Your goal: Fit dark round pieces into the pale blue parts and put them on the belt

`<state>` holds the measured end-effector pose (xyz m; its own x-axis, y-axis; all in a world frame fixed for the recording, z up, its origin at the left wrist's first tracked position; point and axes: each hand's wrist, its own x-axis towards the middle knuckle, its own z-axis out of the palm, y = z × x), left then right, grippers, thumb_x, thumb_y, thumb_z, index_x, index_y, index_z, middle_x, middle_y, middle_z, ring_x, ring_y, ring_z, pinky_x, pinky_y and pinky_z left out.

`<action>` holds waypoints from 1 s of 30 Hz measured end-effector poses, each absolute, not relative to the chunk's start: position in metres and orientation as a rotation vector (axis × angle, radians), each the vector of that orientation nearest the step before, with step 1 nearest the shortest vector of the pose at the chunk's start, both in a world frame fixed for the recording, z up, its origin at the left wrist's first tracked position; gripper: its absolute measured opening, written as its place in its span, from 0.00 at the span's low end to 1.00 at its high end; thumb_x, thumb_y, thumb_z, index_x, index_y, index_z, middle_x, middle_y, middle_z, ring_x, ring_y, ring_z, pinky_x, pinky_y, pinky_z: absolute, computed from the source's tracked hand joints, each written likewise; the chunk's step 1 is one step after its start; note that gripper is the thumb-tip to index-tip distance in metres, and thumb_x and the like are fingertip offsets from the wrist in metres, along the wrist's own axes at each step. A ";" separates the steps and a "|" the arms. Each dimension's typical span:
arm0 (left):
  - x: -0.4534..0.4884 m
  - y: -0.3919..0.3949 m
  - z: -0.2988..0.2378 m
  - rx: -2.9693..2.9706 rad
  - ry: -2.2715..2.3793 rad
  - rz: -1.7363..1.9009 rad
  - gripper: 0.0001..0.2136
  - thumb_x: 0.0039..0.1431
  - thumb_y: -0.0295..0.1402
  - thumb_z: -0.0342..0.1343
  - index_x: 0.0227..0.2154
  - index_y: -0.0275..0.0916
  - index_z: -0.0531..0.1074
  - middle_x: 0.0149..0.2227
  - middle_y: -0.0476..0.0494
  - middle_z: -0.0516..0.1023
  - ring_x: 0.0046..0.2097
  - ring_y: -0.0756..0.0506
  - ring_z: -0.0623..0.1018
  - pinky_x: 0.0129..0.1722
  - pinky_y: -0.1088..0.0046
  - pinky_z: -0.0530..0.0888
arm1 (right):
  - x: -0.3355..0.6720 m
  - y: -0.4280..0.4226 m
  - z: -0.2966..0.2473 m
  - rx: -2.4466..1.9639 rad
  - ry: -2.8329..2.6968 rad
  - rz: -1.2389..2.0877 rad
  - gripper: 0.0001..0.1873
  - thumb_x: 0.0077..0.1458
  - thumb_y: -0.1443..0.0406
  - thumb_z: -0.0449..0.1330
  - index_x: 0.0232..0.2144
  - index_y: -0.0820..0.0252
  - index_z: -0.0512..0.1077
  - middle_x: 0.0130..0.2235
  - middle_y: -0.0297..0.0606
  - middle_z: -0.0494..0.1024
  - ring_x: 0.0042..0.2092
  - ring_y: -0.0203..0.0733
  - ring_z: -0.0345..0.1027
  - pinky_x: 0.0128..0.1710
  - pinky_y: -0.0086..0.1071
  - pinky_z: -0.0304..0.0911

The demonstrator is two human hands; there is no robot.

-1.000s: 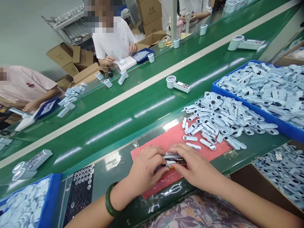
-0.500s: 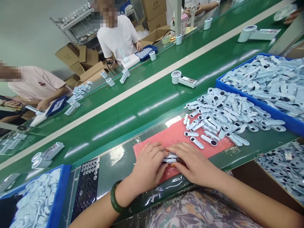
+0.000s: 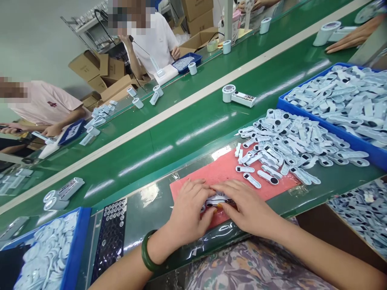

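On the pink mat [image 3: 193,181], a light blue handheld fan body [image 3: 219,199] lies between my two hands, mostly covered by them. A silver part with printed letters shows in its handle. My left hand [image 3: 189,209] closes round the left end, thumb along the near side. My right hand [image 3: 246,205] grips the right end, thumb on the near edge and fingers over the top. Several light blue handle covers [image 3: 248,180], some with black pads, lie just beyond my right hand, in front of a big heap of them [image 3: 290,141].
A blue bin [image 3: 284,100] of covers stands at right, another blue bin [image 3: 79,229] at left beside a black tray [image 3: 110,237] with small round parts. The green conveyor [image 3: 157,149] carries fan bodies [image 3: 238,96]. Co-workers sit across; another person's hand [image 3: 353,38] reaches in at upper right.
More of the silver lettered part shows between my hands. The nearest fan bodies on the conveyor have shifted right. Across, a co-worker's tool hand has risen; a hand at upper right has come to a fan body.
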<state>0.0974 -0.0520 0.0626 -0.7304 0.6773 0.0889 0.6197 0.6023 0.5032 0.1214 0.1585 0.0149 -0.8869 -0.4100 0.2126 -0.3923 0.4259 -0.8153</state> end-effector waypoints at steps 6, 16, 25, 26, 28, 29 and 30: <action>0.098 -0.049 0.057 1.170 2.804 0.530 0.19 0.58 0.32 0.61 0.52 0.41 0.66 0.51 0.39 0.74 0.58 0.34 0.68 0.60 0.43 0.66 | 0.122 0.155 0.016 -0.707 2.658 -1.489 0.21 0.65 0.71 0.54 0.59 0.57 0.63 0.53 0.41 0.71 0.53 0.50 0.62 0.54 0.48 0.61; -0.017 -0.072 0.085 1.473 2.956 -0.246 0.13 0.58 0.24 0.51 0.44 0.39 0.74 0.46 0.36 0.76 0.60 0.31 0.68 0.61 0.35 0.60 | 0.141 0.216 0.006 -0.261 3.468 -0.449 0.14 0.70 0.59 0.53 0.48 0.63 0.71 0.44 0.48 0.71 0.44 0.58 0.64 0.42 0.49 0.60; -0.164 -0.094 0.058 1.080 3.133 -0.441 0.19 0.65 0.23 0.45 0.53 0.42 0.75 0.64 0.32 0.63 0.66 0.32 0.63 0.61 0.48 0.66 | 0.127 0.171 0.008 -0.612 3.373 -0.576 0.09 0.70 0.66 0.51 0.44 0.58 0.71 0.45 0.46 0.72 0.44 0.55 0.64 0.42 0.48 0.57; -0.165 -0.104 0.054 1.065 3.124 -0.426 0.23 0.65 0.21 0.43 0.59 0.46 0.70 0.66 0.35 0.60 0.66 0.36 0.63 0.61 0.54 0.67 | 0.124 0.167 0.004 -0.672 3.315 -0.680 0.09 0.71 0.66 0.50 0.45 0.58 0.71 0.44 0.44 0.72 0.44 0.54 0.65 0.43 0.47 0.57; -0.161 -0.139 0.052 0.958 3.147 -0.407 0.31 0.64 0.19 0.40 0.67 0.51 0.56 0.70 0.40 0.53 0.68 0.41 0.59 0.63 0.61 0.64 | 0.120 0.163 -0.008 -0.748 3.233 -0.826 0.10 0.72 0.65 0.49 0.46 0.57 0.71 0.43 0.42 0.72 0.44 0.52 0.65 0.46 0.46 0.58; -0.158 -0.164 0.054 0.852 3.172 -0.411 0.33 0.64 0.18 0.39 0.68 0.51 0.52 0.71 0.41 0.51 0.69 0.42 0.58 0.65 0.62 0.62 | 0.119 0.162 -0.014 -0.764 3.210 -0.866 0.11 0.72 0.64 0.49 0.47 0.56 0.71 0.44 0.42 0.73 0.45 0.52 0.66 0.47 0.46 0.59; -0.153 -0.195 0.057 0.704 3.199 -0.428 0.33 0.63 0.18 0.39 0.69 0.48 0.50 0.71 0.39 0.49 0.69 0.40 0.56 0.66 0.60 0.61 | 0.118 0.162 -0.020 -0.771 3.201 -0.888 0.11 0.72 0.62 0.49 0.48 0.55 0.72 0.45 0.41 0.73 0.46 0.52 0.66 0.48 0.46 0.59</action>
<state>-0.1533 -0.1948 0.0574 -0.8968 0.4307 0.1012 0.3889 0.8765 -0.2838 0.1181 0.1619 -0.0200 -0.8639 -0.3478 0.3643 -0.4858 0.7664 -0.4203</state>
